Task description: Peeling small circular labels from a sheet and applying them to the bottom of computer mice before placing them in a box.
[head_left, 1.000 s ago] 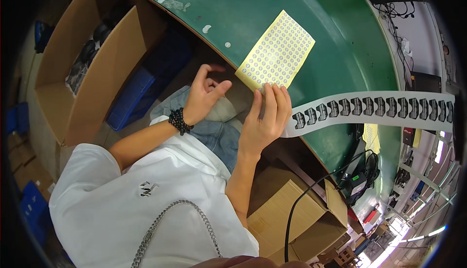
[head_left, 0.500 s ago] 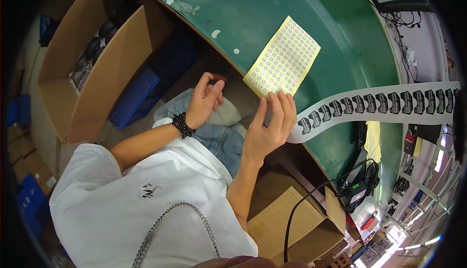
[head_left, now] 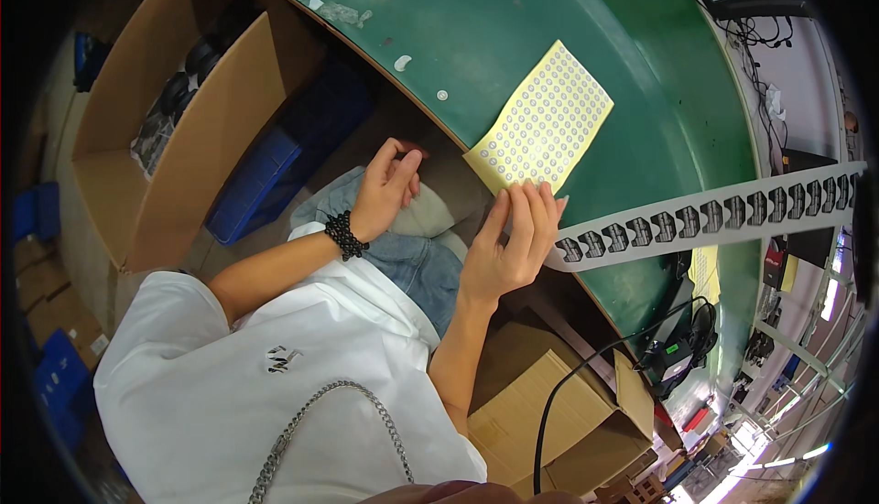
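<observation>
A pale-yellow rectangular paper sheet of small round grey stickers (head_left: 554, 115) was laid on the smooth green desk (head_left: 439, 19), overhanging its near edge, and was grasped there by the fingers of the right hand (head_left: 505, 255). Beside that edge, the left hand (head_left: 385, 197) was held with fingers released, loosely curled. Over the desk's right side, a long white black-printed strip (head_left: 675, 224) was stretched.

Workshop-style room, tube-lit.
Green workbench (head_left: 499, 14) across 12 to 3 o'clock, glossy around 1. Pale wall (head_left: 810, 74) past it at 2. Pale metal framing (head_left: 797, 348) at 4, plus lit tubes (head_left: 832, 289) at 3 and 4, white glare (head_left: 747, 433) at 4. Greyish floor (head_left: 81, 248) at 9, mostly covered.
</observation>
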Motion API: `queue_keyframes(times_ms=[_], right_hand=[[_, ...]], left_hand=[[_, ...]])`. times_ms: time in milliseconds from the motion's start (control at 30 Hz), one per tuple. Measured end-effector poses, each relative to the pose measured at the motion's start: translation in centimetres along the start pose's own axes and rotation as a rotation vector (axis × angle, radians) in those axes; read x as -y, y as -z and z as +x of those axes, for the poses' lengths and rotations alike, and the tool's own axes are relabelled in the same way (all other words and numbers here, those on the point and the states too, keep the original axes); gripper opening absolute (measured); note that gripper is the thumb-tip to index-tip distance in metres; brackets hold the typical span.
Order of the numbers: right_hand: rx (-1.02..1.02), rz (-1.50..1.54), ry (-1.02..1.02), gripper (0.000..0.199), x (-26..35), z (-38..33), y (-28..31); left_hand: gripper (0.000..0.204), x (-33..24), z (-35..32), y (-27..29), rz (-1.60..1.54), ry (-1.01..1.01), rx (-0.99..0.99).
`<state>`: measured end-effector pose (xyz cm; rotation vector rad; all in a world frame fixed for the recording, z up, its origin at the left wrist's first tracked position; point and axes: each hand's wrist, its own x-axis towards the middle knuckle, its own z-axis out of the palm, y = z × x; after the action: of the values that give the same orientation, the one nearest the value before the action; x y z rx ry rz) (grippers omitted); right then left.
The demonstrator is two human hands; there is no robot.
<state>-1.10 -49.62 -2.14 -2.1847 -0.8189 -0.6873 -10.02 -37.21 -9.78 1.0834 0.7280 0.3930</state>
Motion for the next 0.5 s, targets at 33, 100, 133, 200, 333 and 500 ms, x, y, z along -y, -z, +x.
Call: queue_keyframes(times_ms=[33, 100, 133, 200, 333, 500], right_hand=[[0.012, 0.016, 0.001, 0.027, 0.1, 0.2, 0.0], [0.032, 0.054, 0.006, 0.024, 0.3, 0.7, -0.1], [0.028, 0.062, 0.009, 0.024, 0.4, 0.8, 0.0], [0.062, 0.052, -0.009, 0.024, 0.6, 1.1, 0.4], [0.108, 0.058, -0.060, 0.022, 1.1, 2.2, 1.1], [0.024, 0.139, -0.057, 0.021, 1.3, 2.9, 1.3]], left_hand=[[0.024, -0.1, 0.0, 0.0, 0.000, 0.000, -0.002], [0.023, -0.4, 0.1, 0.1, 0.001, -0.004, -0.010], [0.023, -0.4, -0.1, 0.1, 0.005, -0.013, -0.015], [0.021, 0.0, -0.4, 0.1, 0.026, -0.026, 0.012], [0.007, -0.8, -1.2, -0.2, 0.115, -0.265, 0.107], [0.010, -9.3, -0.7, 1.0, 0.392, -0.864, 0.583]])
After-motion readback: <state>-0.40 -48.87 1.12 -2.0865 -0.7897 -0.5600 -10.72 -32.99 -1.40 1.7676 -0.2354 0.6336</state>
